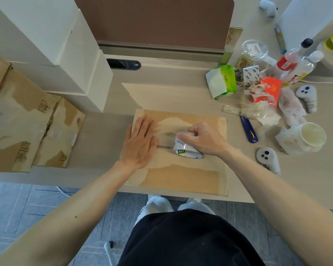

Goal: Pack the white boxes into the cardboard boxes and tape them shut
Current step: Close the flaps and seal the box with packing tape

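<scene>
A closed cardboard box [183, 175] lies at the table's front edge, its top worn in pale patches. My left hand [140, 143] presses flat on the box's left part, fingers spread. My right hand [204, 138] grips a roll of clear tape [185, 146] standing on the box top, with a strip of tape stretched from the roll toward my left hand. Stacked white boxes [52, 45] stand at the back left. Two more cardboard boxes [23, 121] sit at the left, closed.
A blue box cutter [248, 131] lies just right of the box. Beyond it are two white controllers [268, 158], a paper cup [311, 134], bottles, a green tissue pack [222, 81] and food wrappers. A brown desk divider [158, 22] stands behind.
</scene>
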